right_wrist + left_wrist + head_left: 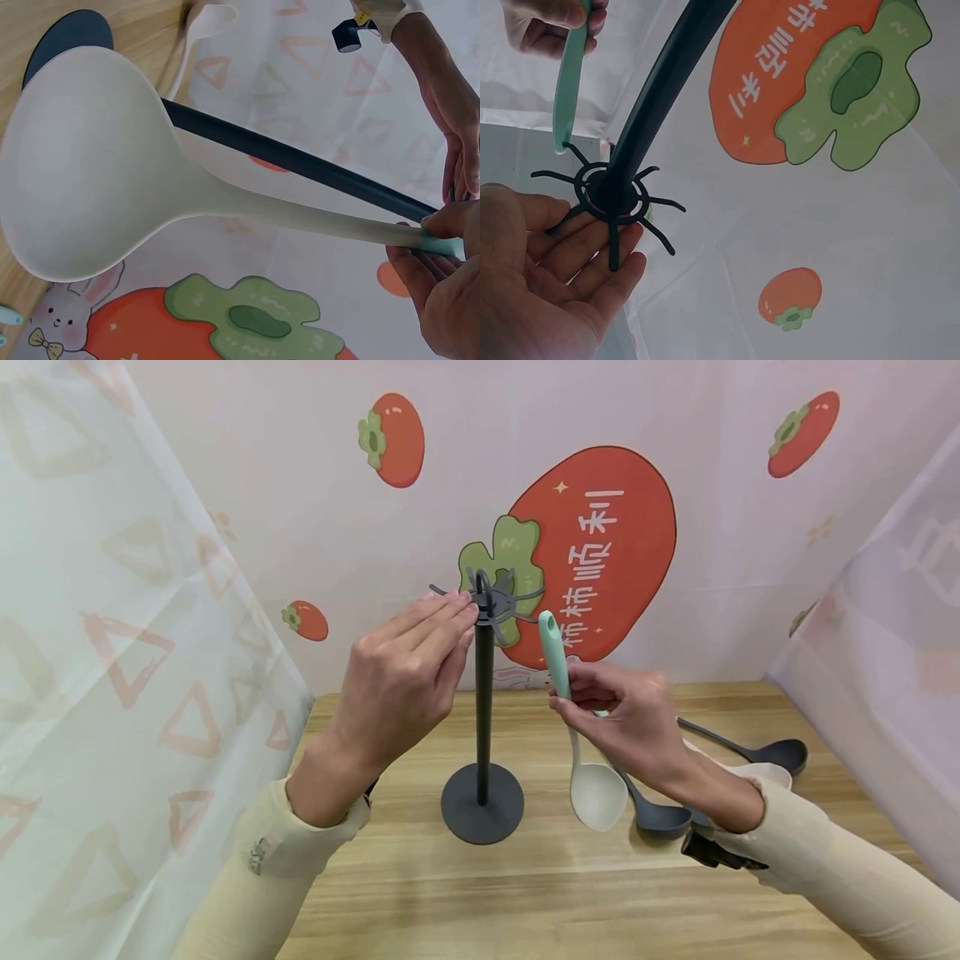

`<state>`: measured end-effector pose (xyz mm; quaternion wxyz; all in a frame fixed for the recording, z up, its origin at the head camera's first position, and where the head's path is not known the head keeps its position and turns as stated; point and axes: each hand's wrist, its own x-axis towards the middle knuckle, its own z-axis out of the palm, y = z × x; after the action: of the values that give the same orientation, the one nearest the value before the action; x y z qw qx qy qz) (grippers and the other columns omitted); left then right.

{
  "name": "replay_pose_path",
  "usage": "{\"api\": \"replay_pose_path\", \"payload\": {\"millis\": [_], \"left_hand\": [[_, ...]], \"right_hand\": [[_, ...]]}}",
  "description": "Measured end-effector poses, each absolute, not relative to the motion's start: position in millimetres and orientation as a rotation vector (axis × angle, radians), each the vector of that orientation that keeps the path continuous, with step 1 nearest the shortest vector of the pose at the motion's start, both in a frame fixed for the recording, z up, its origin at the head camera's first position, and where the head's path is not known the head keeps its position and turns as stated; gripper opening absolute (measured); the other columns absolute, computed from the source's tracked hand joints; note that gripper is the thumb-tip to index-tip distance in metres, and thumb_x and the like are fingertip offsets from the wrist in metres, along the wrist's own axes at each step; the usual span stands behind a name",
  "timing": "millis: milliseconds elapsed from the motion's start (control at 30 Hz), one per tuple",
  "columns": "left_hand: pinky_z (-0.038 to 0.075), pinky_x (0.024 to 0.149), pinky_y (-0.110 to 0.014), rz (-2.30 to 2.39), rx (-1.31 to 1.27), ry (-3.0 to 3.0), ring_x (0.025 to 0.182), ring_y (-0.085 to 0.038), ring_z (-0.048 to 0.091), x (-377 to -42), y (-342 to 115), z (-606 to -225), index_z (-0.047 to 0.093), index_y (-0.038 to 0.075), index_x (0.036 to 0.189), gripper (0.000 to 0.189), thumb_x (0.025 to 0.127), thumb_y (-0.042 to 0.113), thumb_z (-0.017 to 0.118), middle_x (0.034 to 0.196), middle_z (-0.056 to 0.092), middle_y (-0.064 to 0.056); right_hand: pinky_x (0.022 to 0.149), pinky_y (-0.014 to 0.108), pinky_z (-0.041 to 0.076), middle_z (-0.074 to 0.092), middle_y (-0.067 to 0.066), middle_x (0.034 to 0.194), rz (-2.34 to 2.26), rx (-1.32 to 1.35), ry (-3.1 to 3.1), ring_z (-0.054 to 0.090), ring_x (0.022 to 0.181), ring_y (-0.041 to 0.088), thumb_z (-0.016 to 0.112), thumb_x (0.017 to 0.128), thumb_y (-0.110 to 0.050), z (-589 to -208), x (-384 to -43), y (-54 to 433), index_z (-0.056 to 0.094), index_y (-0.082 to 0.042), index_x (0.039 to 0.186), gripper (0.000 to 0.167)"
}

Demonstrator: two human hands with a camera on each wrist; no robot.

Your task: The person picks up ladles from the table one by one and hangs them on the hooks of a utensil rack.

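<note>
A dark grey utensil stand (484, 718) rises from a round base, with a ring of curved hooks at its top. My left hand (408, 664) reaches to that ring, fingers extended and touching the hooks. Seen from the left wrist, the fingers (592, 262) lie loosely against the hook ring (613, 193). To the right of the stand, my right hand (626, 710) pinches a white serving spoon (598, 795) by its mint-green handle (553, 652). The spoon hangs bowl down, its handle tip close beside a hook.
On the right of the wooden table (420, 893) lie a dark ladle (660, 818), another dark ladle (780, 755) and a white utensil (765, 772) partly behind my right forearm. Another white spoon (214, 21) shows in the right wrist view. A printed cloth (225, 460) hangs behind.
</note>
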<state>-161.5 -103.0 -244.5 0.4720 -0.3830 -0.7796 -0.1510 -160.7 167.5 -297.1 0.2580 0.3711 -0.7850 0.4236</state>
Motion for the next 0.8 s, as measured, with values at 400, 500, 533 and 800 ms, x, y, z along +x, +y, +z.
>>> {"api": "replay_pose_path", "payload": {"millis": [400, 500, 533, 800], "left_hand": [[0.055, 0.109, -0.048, -0.378, -0.925, -1.905, 0.119, -0.035, 0.073, -160.3, -104.0, -244.8, 0.074, -0.005, 0.126, 0.028, 0.102, 0.006, 0.066, 0.123, 0.076, -0.021], [0.055, 0.109, -0.048, -0.383, -0.928, -1.903, 0.119, -0.035, 0.073, -160.8, -103.2, -244.8, 0.075, -0.005, 0.126, 0.028, 0.102, 0.006, 0.067, 0.124, 0.075, -0.021], [0.055, 0.109, -0.048, -0.387, -0.928, -1.901, 0.119, -0.035, 0.073, -161.1, -102.9, -245.0, 0.075, -0.005, 0.126, 0.028, 0.102, 0.006, 0.067, 0.123, 0.075, -0.021], [0.056, 0.108, -0.047, -0.396, -0.921, -1.895, 0.118, -0.035, 0.073, -161.5, -101.7, -246.1, 0.075, -0.006, 0.125, 0.027, 0.102, 0.006, 0.066, 0.122, 0.076, -0.021]], "right_hand": [[0.072, 0.021, 0.063, 0.08, 0.01, 0.091, 1.188, 1.04, -2.105, 0.081, 0.081, 0.021, 0.086, 0.078, 0.014, -300.1, -166.0, 158.0, 0.075, 0.007, 0.109, 0.033], [0.072, 0.02, 0.063, 0.08, 0.012, 0.091, 1.196, 1.045, -2.095, 0.081, 0.081, 0.023, 0.086, 0.078, 0.014, -301.6, -167.1, 156.0, 0.076, 0.007, 0.11, 0.033], [0.073, 0.02, 0.063, 0.08, 0.012, 0.091, 1.196, 1.045, -2.093, 0.081, 0.081, 0.023, 0.086, 0.079, 0.014, -302.2, -167.5, 155.4, 0.076, 0.007, 0.11, 0.034], [0.073, 0.02, 0.063, 0.08, 0.012, 0.093, 1.211, 1.043, -2.091, 0.081, 0.082, 0.023, 0.086, 0.08, 0.01, -306.2, -170.5, 149.0, 0.076, 0.007, 0.113, 0.035]]}}
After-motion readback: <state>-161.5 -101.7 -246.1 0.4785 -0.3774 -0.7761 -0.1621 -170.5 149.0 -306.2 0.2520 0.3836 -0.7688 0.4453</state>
